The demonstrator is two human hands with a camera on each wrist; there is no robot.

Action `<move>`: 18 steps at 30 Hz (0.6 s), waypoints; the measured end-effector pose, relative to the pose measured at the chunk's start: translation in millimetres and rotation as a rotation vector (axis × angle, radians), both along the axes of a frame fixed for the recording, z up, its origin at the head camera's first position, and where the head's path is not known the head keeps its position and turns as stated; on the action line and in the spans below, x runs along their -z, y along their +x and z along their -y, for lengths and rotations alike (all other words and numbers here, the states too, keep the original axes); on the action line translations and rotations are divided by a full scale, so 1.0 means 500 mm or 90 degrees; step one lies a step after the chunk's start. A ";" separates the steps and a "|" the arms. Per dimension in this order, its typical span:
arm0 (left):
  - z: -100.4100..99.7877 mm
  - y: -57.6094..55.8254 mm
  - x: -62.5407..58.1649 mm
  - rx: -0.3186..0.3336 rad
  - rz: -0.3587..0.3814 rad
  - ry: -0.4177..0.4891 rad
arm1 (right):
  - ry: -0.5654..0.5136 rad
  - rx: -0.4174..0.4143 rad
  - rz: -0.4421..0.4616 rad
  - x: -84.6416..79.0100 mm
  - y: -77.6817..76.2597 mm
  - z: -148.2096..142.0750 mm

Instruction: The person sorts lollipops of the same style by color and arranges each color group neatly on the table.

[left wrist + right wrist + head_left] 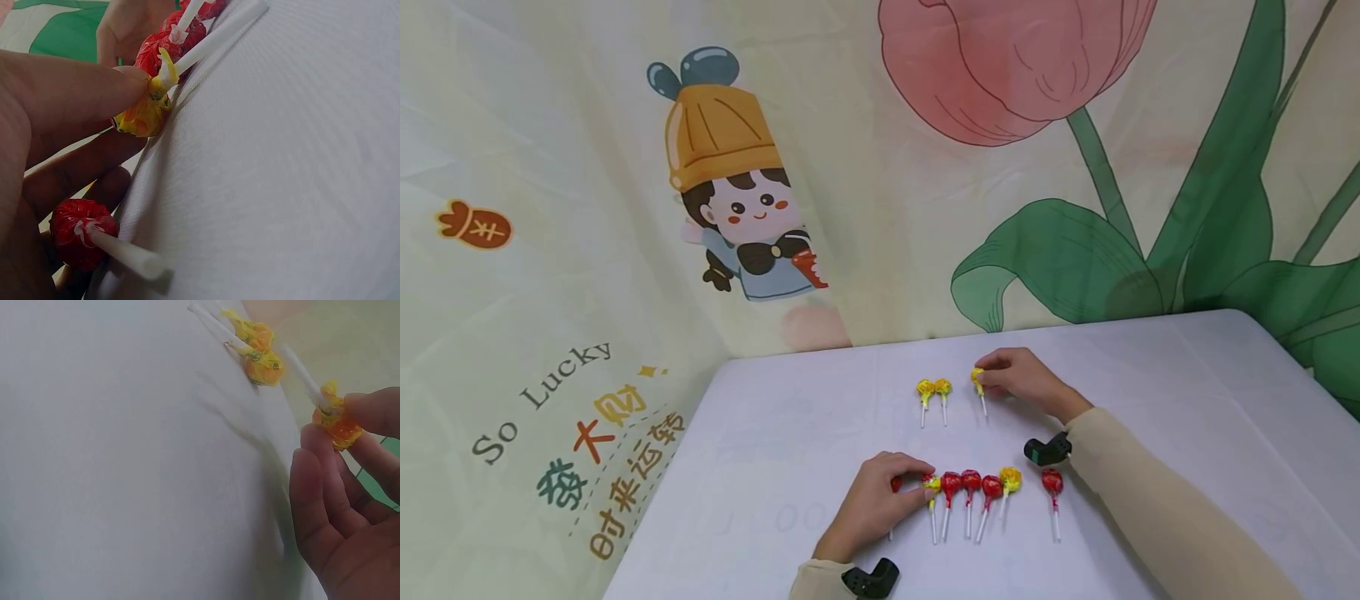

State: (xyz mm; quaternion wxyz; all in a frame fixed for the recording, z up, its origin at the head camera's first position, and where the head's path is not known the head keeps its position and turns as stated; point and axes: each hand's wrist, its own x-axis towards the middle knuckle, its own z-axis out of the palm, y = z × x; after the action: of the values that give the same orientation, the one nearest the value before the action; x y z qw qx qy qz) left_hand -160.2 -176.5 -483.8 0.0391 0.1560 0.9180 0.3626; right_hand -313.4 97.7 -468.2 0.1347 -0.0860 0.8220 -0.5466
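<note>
Lollipop (977, 376), yellow-wrapped, was pinched by the right hand (1018, 379) right of head-frame centre; another yellow lollipop (934, 483) was pinched by the left hand (874, 500) at lower centre.

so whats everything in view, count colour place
red lollipops: 5, red, near row, rightmost apart
yellow lollipops: 5, yellow, two near, three farther back
table: 1, white, beneath
backdrop: 1, cream, behind
tulip print: 1 bloom, pink, green leaves, right
cartoon figure: 1, multicoloured, backdrop left
pouch print: 1, rust, far left
lettering: 3 lines, mixed colours, lower left
wrist devices: 2, black, one per wrist
sleeves: 2, beige, forearms
left hand: 1, pinching near yellow lollipop
right hand: 1, pinching far yellow lollipop
</note>
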 end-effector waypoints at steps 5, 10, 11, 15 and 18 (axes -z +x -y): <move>-0.001 0.001 -0.004 -0.002 0.001 -0.004 | 0.003 -0.001 0.003 0.003 -0.001 0.013; 0.000 0.001 -0.002 0.004 -0.006 -0.003 | -0.001 -0.009 0.006 0.003 -0.005 0.022; 0.000 0.001 -0.003 0.005 -0.006 -0.003 | 0.000 -0.010 0.007 0.004 -0.006 0.024; 0.000 0.001 -0.003 0.005 -0.004 -0.002 | 0.003 -0.006 0.007 0.007 -0.007 0.033; 0.000 0.002 -0.003 0.002 0.001 -0.003 | 0.006 0.000 0.004 0.008 -0.010 0.039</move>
State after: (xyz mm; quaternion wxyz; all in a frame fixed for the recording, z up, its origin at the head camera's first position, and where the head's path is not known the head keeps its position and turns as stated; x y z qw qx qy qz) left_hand -159.2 -176.5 -482.1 0.0405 0.1570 0.9187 0.3602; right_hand -318.4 78.0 -472.4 0.1379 -0.0836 0.8242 -0.5429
